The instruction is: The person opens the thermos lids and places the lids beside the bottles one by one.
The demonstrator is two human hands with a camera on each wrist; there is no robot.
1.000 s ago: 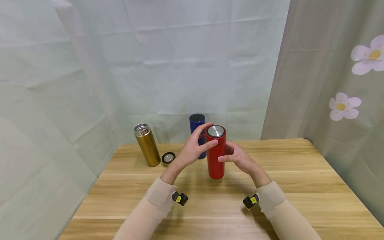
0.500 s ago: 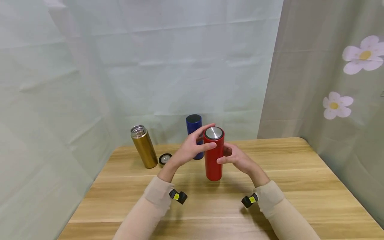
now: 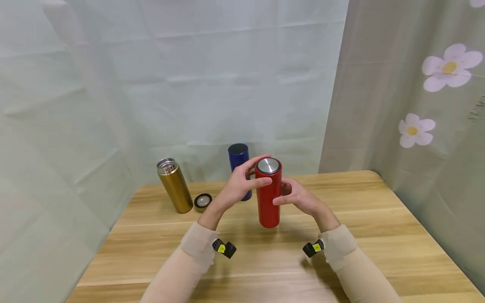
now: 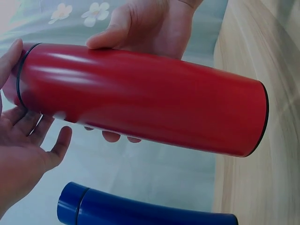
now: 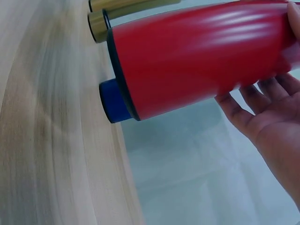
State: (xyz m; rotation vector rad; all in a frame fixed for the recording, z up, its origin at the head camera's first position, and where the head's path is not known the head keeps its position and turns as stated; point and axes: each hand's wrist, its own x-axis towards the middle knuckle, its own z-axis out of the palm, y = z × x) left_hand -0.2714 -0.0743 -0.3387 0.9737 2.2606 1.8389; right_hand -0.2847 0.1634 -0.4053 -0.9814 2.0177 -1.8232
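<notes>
Both hands hold a red thermos bottle point(image 3: 268, 206) upright over the wooden table, its silver-topped lid uppermost. My left hand point(image 3: 236, 187) grips the lid, thumb in front and fingers behind. Lower down, my right hand point(image 3: 301, 199) wraps the body from the right; its thumb lies across the front. In the left wrist view a thin dark seam runs between the lid and body of the red thermos point(image 4: 150, 93). The red thermos point(image 5: 197, 56) also fills the upper part of the right wrist view, with fingers point(image 5: 262, 101) along its underside.
Behind the left hand stands a blue thermos point(image 3: 238, 159), partly hidden. A gold thermos point(image 3: 176, 189) stands uncapped at the left, its steel mouth showing. Beside it a lid point(image 3: 203, 202) lies inner side up on the table point(image 3: 265, 269). Pale curtains point(image 3: 227, 84) hang behind.
The head view has turned slightly right, so the scene shifts left. The hands keep the same hold on the red thermos, with barely any movement.
</notes>
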